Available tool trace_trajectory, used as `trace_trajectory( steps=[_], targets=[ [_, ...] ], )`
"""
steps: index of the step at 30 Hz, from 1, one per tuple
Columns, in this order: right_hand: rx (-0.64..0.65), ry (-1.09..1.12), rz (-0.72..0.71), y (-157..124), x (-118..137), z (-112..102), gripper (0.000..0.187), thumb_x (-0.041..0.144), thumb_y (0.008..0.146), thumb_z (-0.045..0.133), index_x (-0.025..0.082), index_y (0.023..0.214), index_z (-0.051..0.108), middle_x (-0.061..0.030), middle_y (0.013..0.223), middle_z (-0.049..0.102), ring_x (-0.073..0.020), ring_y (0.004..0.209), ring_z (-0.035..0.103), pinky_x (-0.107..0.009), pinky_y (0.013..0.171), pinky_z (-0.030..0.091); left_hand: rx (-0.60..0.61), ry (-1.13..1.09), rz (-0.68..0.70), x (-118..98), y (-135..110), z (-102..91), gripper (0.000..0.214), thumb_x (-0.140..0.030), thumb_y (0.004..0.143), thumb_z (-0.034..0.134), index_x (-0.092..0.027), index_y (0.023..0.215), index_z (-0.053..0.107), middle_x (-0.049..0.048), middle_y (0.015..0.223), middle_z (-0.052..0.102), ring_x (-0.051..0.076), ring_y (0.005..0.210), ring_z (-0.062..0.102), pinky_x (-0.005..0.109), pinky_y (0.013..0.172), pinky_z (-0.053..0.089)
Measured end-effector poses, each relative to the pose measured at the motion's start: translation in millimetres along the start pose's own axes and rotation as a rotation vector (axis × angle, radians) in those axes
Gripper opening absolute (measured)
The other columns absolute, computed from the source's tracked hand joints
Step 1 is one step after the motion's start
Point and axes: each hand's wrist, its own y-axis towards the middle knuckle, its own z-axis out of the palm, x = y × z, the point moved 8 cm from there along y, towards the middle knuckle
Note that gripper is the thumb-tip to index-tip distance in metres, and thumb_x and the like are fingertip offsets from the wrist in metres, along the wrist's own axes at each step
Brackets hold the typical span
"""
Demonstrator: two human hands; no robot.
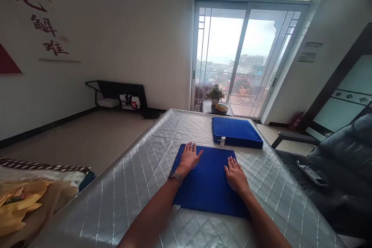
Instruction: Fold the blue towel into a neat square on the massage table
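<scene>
On the table [139, 174], the left hand [189, 158] and right hand [236, 177] rest upon blue cloth [207, 188], fingers straight, grasping nothing, probably flattening it.

A silver quilted surface [136, 174] bears a flat blue panel [207, 186] and, just beyond, a blue stack [236, 128].
</scene>
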Motion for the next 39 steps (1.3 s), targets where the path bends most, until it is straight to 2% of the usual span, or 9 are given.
trace_trajectory(
  steps=[5, 9, 13, 21, 24, 28, 34, 36, 39],
  targets=[
    [-0.035, -0.025, -0.054, -4, 0, 2, 0.061, 0.027, 0.099, 0.025, 0.005, 0.156, 0.026, -0.0115, 0.164, 0.022, -0.0216, 0.152, 0.016, -0.039, 0.123, 0.013, 0.011, -0.127, 0.390, -132, -25, 16.6, 0.077, -0.057, 0.103, 0.004, -0.008, 0.154, 0.034, 0.0141, 0.161, 0.032, 0.023, 0.151, 0.022, 0.042, 0.123, 0.020],
    [-0.053, -0.054, -0.088, -7, 0, 2, 0.065, 0.020, 0.094, 0.035, 0.008, 0.157, 0.027, -0.0106, 0.164, 0.021, -0.0214, 0.152, 0.015, -0.037, 0.123, 0.013, 0.051, -0.177, 0.425, -169, -40, 36.9, 0.075, -0.053, 0.103, -0.001, -0.009, 0.155, 0.031, 0.0127, 0.160, 0.034, 0.021, 0.150, 0.024, 0.041, 0.123, 0.020],
    [-0.047, -0.029, -0.053, -6, 0, -1, 0.060, 0.028, 0.100, 0.024, 0.007, 0.156, 0.028, -0.0105, 0.163, 0.024, -0.0218, 0.151, 0.018, -0.038, 0.123, 0.014, 0.050, -0.124, 0.406, -135, -44, 35.9, 0.074, -0.057, 0.103, 0.005, -0.011, 0.156, 0.030, 0.0108, 0.162, 0.029, 0.021, 0.151, 0.020, 0.042, 0.125, 0.017],
    [-0.035, -0.038, -0.002, -1, 1, -2, 0.062, 0.034, 0.102, 0.020, 0.005, 0.156, 0.027, -0.0115, 0.163, 0.024, -0.0203, 0.151, 0.019, -0.038, 0.123, 0.015, 0.089, 0.005, 0.029, 37, -69, 5.2, 0.083, -0.066, 0.099, 0.008, -0.009, 0.157, 0.027, 0.0133, 0.163, 0.021, 0.027, 0.152, 0.016, 0.047, 0.124, 0.016],
    [-0.082, -0.065, 0.000, -4, 2, -9, 0.061, 0.031, 0.101, 0.021, 0.005, 0.154, 0.031, -0.0121, 0.161, 0.028, -0.0211, 0.151, 0.021, -0.040, 0.123, 0.015, 0.068, 0.006, -0.013, 71, -83, 0.3, 0.088, -0.069, 0.098, 0.008, -0.006, 0.157, 0.023, 0.0150, 0.164, 0.016, 0.027, 0.152, 0.016, 0.045, 0.124, 0.017],
    [-0.150, -0.098, -0.067, -31, 8, -15, 0.061, 0.030, 0.100, 0.020, 0.003, 0.152, 0.036, -0.0133, 0.160, 0.031, -0.0229, 0.150, 0.022, -0.044, 0.124, 0.014, 0.047, -0.016, -0.009, 77, -87, 1.4, 0.089, -0.070, 0.098, 0.007, -0.006, 0.157, 0.023, 0.0153, 0.164, 0.017, 0.026, 0.152, 0.017, 0.044, 0.124, 0.017],
    [-0.123, -0.055, -0.121, -89, 5, 11, 0.066, 0.040, 0.100, 0.021, 0.002, 0.152, 0.035, -0.0140, 0.160, 0.029, -0.0237, 0.150, 0.023, -0.044, 0.122, 0.022, 0.000, 0.031, -0.058, 64, -87, -16.2, 0.079, -0.060, 0.102, 0.018, -0.001, 0.154, 0.030, 0.0181, 0.161, 0.023, 0.027, 0.151, 0.020, 0.044, 0.125, 0.015],
    [-0.125, -0.068, -0.129, -97, 2, 19, 0.066, 0.040, 0.099, 0.021, 0.002, 0.152, 0.036, -0.0139, 0.160, 0.029, -0.0240, 0.150, 0.023, -0.045, 0.123, 0.021, -0.044, 0.048, -0.062, 40, -90, -20.9, 0.076, -0.055, 0.103, 0.019, 0.001, 0.153, 0.031, 0.0195, 0.161, 0.025, 0.028, 0.151, 0.021, 0.045, 0.124, 0.016],
    [-0.144, -0.087, -0.156, -100, 2, 22, 0.064, 0.036, 0.099, 0.022, 0.003, 0.151, 0.038, -0.0146, 0.160, 0.030, -0.0250, 0.150, 0.022, -0.047, 0.123, 0.021, -0.065, -0.014, 0.155, -41, -97, -13.1, 0.073, -0.052, 0.103, 0.015, -0.002, 0.153, 0.033, 0.0170, 0.161, 0.028, 0.025, 0.151, 0.022, 0.042, 0.124, 0.018]
  ],
)
